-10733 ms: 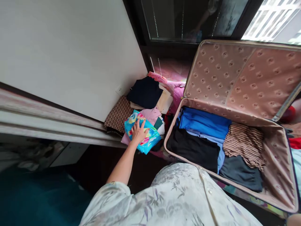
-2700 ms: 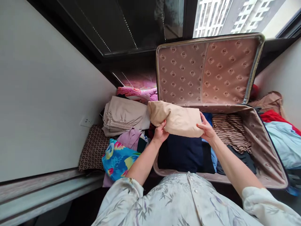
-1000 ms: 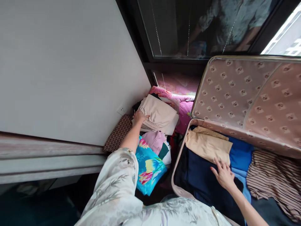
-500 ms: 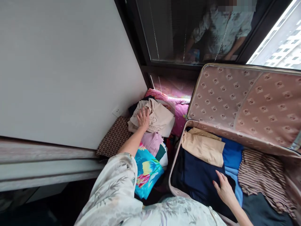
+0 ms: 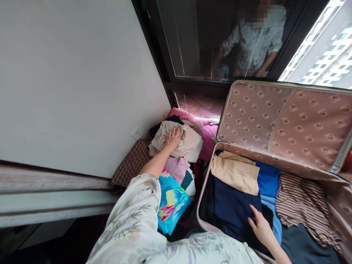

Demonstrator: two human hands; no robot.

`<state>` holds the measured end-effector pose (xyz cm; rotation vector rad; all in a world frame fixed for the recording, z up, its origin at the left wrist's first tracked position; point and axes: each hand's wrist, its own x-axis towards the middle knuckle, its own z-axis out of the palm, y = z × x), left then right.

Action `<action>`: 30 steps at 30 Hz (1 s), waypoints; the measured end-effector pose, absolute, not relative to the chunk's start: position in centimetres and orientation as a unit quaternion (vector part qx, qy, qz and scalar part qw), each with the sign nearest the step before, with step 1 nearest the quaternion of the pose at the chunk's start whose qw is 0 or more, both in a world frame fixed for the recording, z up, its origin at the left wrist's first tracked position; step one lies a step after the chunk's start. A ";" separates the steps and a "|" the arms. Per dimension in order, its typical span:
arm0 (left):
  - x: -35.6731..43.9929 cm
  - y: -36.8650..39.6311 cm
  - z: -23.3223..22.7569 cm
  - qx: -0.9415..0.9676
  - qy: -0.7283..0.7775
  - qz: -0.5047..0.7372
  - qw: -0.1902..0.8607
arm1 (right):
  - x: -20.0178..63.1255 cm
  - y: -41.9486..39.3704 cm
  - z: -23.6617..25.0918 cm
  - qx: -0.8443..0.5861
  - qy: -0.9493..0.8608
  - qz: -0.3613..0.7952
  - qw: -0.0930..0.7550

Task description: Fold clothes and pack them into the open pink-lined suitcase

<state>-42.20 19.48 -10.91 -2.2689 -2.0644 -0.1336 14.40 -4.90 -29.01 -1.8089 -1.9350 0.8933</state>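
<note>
Beside the suitcase [image 5: 286, 121], left hand [image 5: 173, 138] now bunches the beige garment [image 5: 189, 141]

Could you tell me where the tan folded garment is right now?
The tan garment lies in the suitcase, at its far left corner, on the navy clothes and beside the blue shirt.

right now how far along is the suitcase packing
Partly done. The suitcase holds a tan folded piece on navy cloth, with blue and striped clothes beside them. In hand: the left hand grips a beige garment on the pile; the right hand rests on the navy. Left: pink and floral pieces outside.
</note>
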 end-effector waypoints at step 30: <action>-35.5 9.2 7.5 -0.674 -0.715 -0.164 -0.091 | 6.5 -0.8 -17.4 -0.530 -0.558 0.592 0.240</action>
